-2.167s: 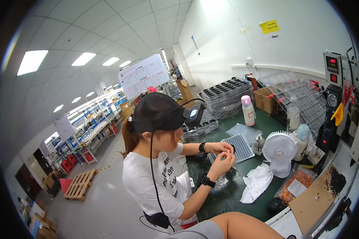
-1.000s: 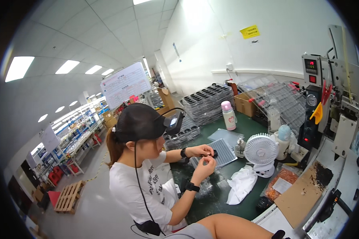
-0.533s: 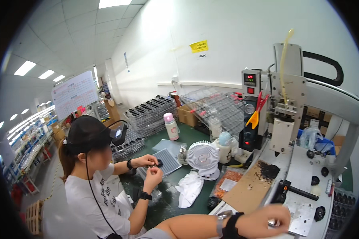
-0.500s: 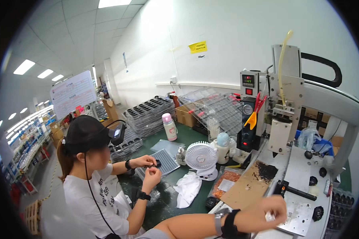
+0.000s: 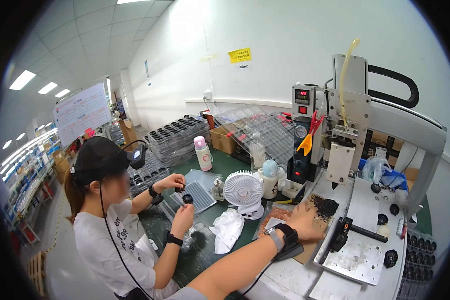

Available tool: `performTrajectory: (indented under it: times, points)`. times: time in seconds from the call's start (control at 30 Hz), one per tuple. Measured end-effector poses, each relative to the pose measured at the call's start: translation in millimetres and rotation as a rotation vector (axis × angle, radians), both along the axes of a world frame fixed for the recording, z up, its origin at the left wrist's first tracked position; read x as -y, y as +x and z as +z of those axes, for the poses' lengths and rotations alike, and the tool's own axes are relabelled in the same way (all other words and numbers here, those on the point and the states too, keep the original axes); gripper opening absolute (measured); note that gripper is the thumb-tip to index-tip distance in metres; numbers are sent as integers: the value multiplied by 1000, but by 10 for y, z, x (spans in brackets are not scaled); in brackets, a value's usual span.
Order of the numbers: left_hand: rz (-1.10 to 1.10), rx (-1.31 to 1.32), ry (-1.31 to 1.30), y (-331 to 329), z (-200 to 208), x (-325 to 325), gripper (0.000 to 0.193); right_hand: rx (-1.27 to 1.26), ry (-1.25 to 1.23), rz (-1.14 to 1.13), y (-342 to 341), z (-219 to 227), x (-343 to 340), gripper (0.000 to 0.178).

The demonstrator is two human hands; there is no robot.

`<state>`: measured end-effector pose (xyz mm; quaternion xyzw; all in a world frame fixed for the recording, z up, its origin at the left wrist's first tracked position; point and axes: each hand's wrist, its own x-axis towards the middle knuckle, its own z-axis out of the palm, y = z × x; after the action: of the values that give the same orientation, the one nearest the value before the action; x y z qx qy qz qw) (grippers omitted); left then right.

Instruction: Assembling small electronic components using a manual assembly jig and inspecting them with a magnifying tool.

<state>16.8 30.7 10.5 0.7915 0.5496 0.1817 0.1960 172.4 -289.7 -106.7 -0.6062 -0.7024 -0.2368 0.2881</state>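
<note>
My left hand [image 5: 306, 223], with a grey band and a black strap on its wrist, reaches over a brown cardboard sheet [image 5: 310, 248]. Its fingers point away toward a heap of black crumbs [image 5: 326, 206] on that sheet; they are blurred and mostly hidden behind the back of the hand, so I cannot make out whether they hold anything. Just right of the hand, a black round part [image 5: 340, 239] sits at a black bar clamp [image 5: 367, 233] on the machine's metal plate [image 5: 352, 265]. My right hand is out of view.
A dispensing machine [image 5: 342, 150] rises at the right; several black parts lie on its bed. A bag of orange pellets [image 5: 276, 218], a white fan [image 5: 243, 189] and a white cloth [image 5: 227, 230] lie nearer. At left, a co-worker [image 5: 115, 240] handles small black parts.
My left hand has moved left and away from me, off the metal plate to the cardboard. The white scrap at its fingers no longer shows. The co-worker's hands have moved apart.
</note>
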Motion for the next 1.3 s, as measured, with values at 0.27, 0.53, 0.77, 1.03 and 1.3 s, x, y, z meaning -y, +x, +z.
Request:
performTrajectory:
  times: [0.27,0.53,0.77,1.03,1.3]
  points:
    - [-60,-146,-88,-14,99,73,105,-13,-8,23,8,10,3,53]
    - [34,292,106,-61,9,32,94,4,-10,-7,-12,30,6,53]
    - [54,508,99,-38,7,40,85,-15,11,21,-3,2,-6,54]
    - [91,610,131,-7,-18,35,72,1,-8,36,2,63,-21,55]
    - [67,708,98,-8,-23,65,70,-2,-2,30,-30,91,4,54]
